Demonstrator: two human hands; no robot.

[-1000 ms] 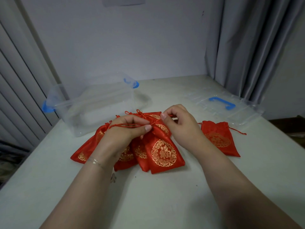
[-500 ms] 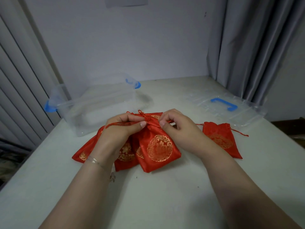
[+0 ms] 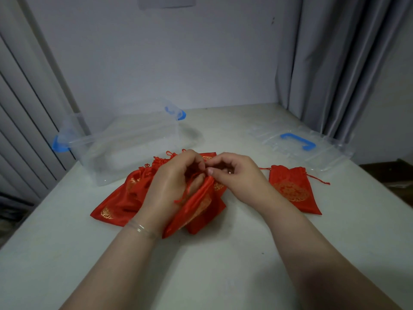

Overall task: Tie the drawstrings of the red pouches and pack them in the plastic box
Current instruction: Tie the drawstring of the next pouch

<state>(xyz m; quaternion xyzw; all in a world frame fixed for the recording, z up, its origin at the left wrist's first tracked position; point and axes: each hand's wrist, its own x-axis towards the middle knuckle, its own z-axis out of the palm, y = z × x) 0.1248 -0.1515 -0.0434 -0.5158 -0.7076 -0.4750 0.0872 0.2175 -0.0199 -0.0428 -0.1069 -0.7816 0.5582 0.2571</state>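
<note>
A heap of several red pouches (image 3: 120, 202) with gold emblems lies in the middle of the white table. Both hands hold one red pouch (image 3: 196, 206) above the heap, tilted on its edge. My left hand (image 3: 172, 186) grips its gathered neck, and a red drawstring loops over those fingers. My right hand (image 3: 232, 173) pinches the string at the pouch's mouth. One separate red pouch (image 3: 292, 189) lies flat to the right, its strings loose. The clear plastic box (image 3: 125, 148) with blue clasps stands open behind the heap at the left.
The box's clear lid (image 3: 312, 148) with a blue handle lies at the back right near the table edge. Grey curtains hang on the right and vertical blinds on the left. A plain wall stands close behind the table.
The held pouch has turned from lying flat, emblem up, to standing on its edge. My hands have come together at its neck, with the drawstring now wound over my left fingers.
</note>
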